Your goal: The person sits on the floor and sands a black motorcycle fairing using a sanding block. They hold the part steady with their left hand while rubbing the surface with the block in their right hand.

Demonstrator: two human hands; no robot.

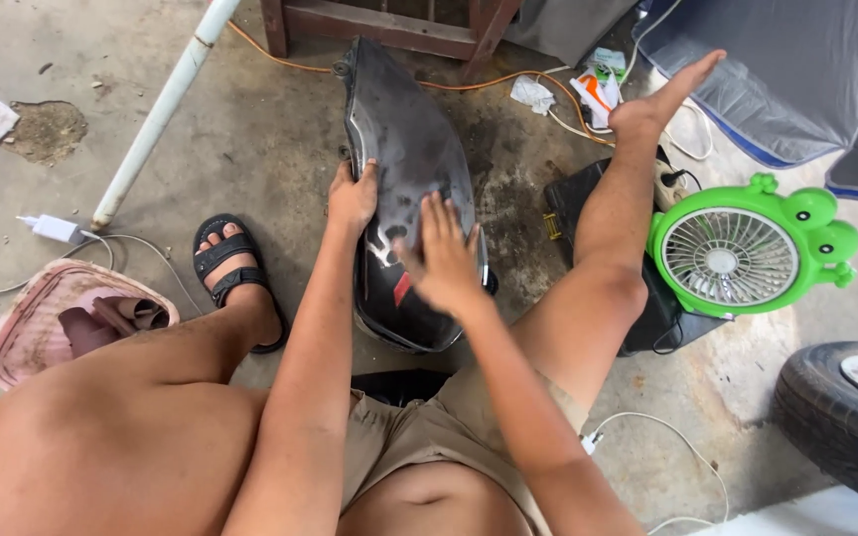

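In the head view, the left hand (352,197) gripped the left edge of a black motorcycle fuel tank (404,139) lying on the concrete floor (250,129), its fingers curled over the rim. The right hand (441,256) lay flat on top of the tank just beside the left, fingers spread and holding nothing. Right of that hand, past the raised leg, stood a green frog-shaped fan (747,248). Left of the left hand, a sandalled foot (233,268) rested near a pink basket (57,323).
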